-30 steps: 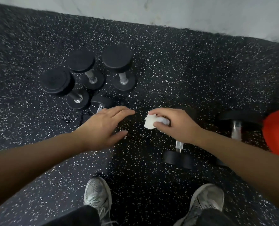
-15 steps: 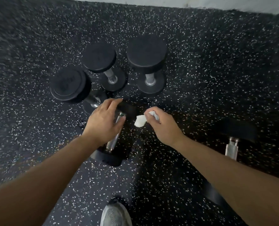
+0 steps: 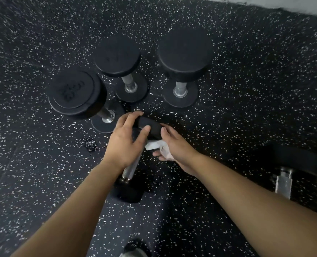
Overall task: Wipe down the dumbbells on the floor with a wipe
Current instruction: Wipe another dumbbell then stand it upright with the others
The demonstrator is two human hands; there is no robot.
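Upright dumbbells [image 3: 183, 71] behind gripped dumbbell [image 3: 135, 164].

Three upright dumbbells [image 3: 128, 71] behind lying dumbbell [image 3: 135, 164]; another [image 3: 287, 169] right, apparently lying.

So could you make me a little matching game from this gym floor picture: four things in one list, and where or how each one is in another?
Things:
1. wipe
2. left hand
3. lying dumbbell
4. three upright dumbbells

States:
A. standing on end, farther from the person
B. held in the right hand
C. gripping a black dumbbell head
D. flat on the floor, under the hands

Pairs: 1-B, 2-C, 3-D, 4-A
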